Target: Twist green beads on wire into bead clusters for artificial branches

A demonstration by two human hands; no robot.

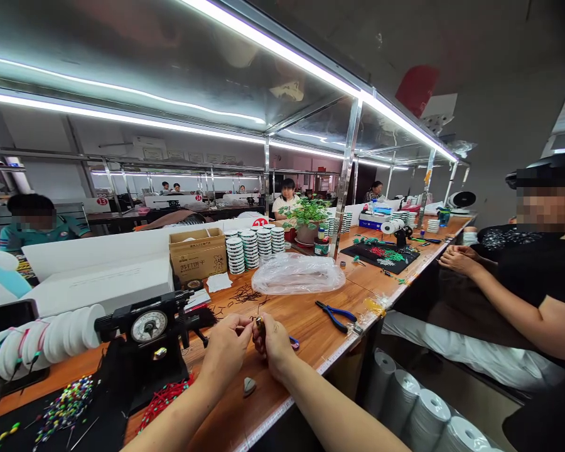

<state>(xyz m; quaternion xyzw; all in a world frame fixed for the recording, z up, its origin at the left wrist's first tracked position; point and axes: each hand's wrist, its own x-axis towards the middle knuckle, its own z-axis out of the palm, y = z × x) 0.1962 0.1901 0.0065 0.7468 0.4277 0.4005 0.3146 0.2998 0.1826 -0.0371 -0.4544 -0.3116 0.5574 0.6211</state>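
Object [260,323], small and dark, sits in the right grip [275,344]

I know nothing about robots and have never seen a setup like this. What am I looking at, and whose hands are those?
There's no robot here. A camera on a person's head took this one picture, looking forward and down, so the two bare hands in front belong to the wearer. The right hand curls around a small dark item with a golden glint, too small to identify. The left hand has its fingertips close beside it; whether they grip anything is unclear.

Beneath is a wooden bench. To the left stand a black machine with a dial and a row of white spools, with colourful beads nearer the camera. To the right lie blue-handled pliers. Another person sits farther right.
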